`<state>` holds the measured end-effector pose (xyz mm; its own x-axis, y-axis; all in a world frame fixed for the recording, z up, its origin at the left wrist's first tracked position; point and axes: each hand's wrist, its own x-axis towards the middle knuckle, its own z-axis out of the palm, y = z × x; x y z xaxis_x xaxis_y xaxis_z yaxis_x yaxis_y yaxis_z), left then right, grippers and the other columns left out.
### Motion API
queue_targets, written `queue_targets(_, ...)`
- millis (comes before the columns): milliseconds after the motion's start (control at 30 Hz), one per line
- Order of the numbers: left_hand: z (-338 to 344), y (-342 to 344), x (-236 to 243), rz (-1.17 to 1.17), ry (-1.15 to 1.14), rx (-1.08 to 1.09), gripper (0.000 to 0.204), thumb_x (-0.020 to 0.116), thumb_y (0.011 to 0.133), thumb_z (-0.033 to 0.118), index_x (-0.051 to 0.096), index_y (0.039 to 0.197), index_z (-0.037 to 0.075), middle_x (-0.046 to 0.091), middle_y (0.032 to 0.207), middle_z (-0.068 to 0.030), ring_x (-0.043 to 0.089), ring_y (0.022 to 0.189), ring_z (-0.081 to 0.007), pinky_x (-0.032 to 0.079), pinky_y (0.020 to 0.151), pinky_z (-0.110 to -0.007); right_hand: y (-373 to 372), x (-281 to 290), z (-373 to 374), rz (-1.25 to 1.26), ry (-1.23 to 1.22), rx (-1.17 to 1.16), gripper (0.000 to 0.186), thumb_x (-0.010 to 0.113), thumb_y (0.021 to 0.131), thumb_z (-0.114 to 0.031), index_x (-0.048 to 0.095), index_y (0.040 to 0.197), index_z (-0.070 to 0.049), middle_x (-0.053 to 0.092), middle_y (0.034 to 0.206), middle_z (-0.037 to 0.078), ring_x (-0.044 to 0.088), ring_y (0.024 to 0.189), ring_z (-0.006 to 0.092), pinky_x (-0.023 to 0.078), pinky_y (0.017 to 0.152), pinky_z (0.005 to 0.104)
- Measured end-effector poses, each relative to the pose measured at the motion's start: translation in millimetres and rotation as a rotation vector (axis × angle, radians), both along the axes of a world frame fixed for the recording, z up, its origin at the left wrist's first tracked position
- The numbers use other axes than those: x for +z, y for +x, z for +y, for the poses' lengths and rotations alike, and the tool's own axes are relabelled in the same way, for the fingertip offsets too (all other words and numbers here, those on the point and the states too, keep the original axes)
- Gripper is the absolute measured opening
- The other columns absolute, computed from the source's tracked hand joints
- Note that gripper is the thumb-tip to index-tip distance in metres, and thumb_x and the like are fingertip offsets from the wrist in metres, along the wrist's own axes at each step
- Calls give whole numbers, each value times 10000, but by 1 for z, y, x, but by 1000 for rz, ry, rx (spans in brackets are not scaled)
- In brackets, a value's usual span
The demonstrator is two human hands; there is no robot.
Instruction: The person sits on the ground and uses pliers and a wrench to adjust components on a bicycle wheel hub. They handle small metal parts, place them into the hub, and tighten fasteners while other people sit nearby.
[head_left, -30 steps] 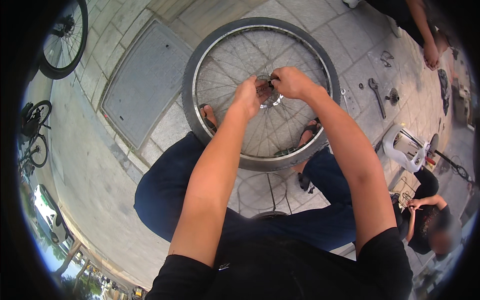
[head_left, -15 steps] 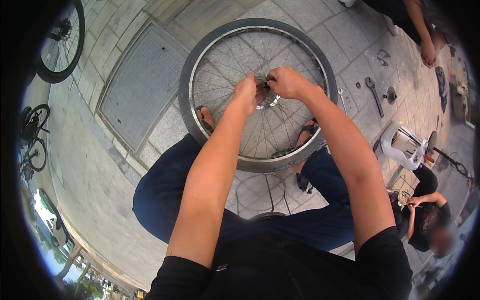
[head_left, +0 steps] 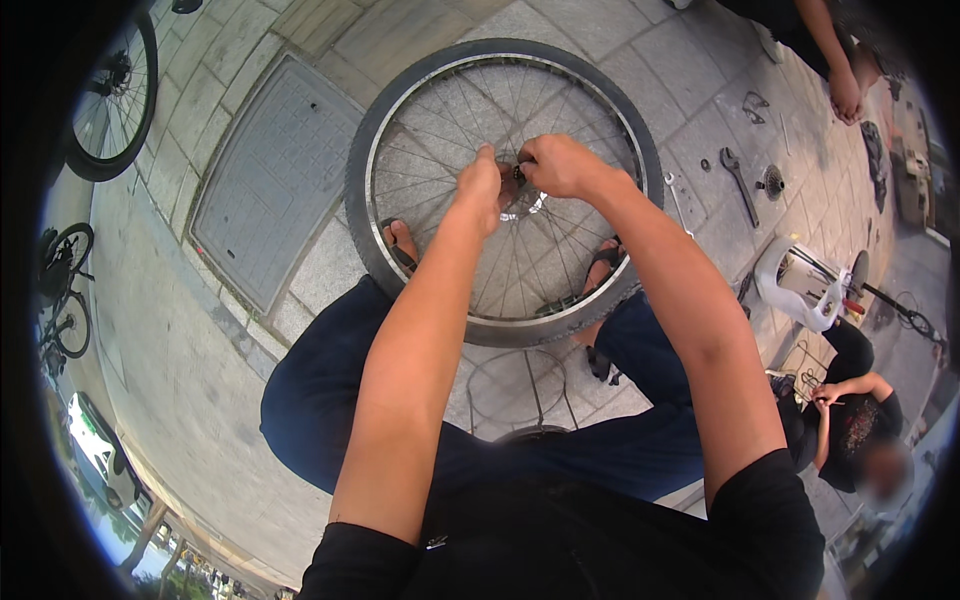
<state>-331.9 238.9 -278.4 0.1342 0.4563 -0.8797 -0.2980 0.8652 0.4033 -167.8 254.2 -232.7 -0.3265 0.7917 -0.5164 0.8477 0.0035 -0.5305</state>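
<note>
A bicycle wheel with a black tyre [head_left: 540, 334] lies across in front of me, between my sandalled feet. Both my hands are at its centre. My left hand [head_left: 482, 190] is beside the hub, its thumb up and its darkened fingers curled against the hub's side. From the right, my right hand [head_left: 565, 165] pinches a small dark cylindrical part [head_left: 519, 174] at the hub between thumb and forefinger. Just below the fingers shows a shiny brake disc [head_left: 528, 208]. My hands partly cover the hub, so its finer detail is hidden.
Right of the wheel lie a spanner [head_left: 678, 198], an adjustable wrench [head_left: 740, 185], a sprocket cassette [head_left: 771, 181] and a small ring [head_left: 705, 164]. Another person's hands [head_left: 846, 95] hang beyond. A white plastic stool [head_left: 775, 285] stands near a seated person [head_left: 862, 425]. Left is a grey cover plate [head_left: 275, 180].
The whole view has shifted slightly, so wheel and hands sit a little further left. Both hands stay at the hub, the right still pinching the dark part.
</note>
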Motion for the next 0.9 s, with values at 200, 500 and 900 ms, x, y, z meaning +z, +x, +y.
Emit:
queue_targets(200,3,2,-3,-21,-5,-10,573,434,1136,496,591,1155,-55,627,1069,-138,614,961,-254,536,860,-412,1,-1,0,-2,12,4,275,672,947,-186,782,1121,-3,766,1067,262,732,1031,438,570,934,494)
queue_targets(500,-1,2,3,-41,-3,21,627,399,1145,508,568,1223,-91,635,1112,-168,624,1008,-281,532,928,-443,0,-1,2,-27,-1,13,285,668,944,-193,783,1130,-10,766,1078,261,732,1039,439,569,945,488)
queue_targets(900,0,0,9,-42,7,-4,783,348,1141,559,491,1419,-159,612,1329,-255,617,1209,-335,497,1077,-470,-1,3,3,-22,-5,14,278,681,941,-188,782,1129,-10,767,1078,257,732,1044,436,570,938,493)
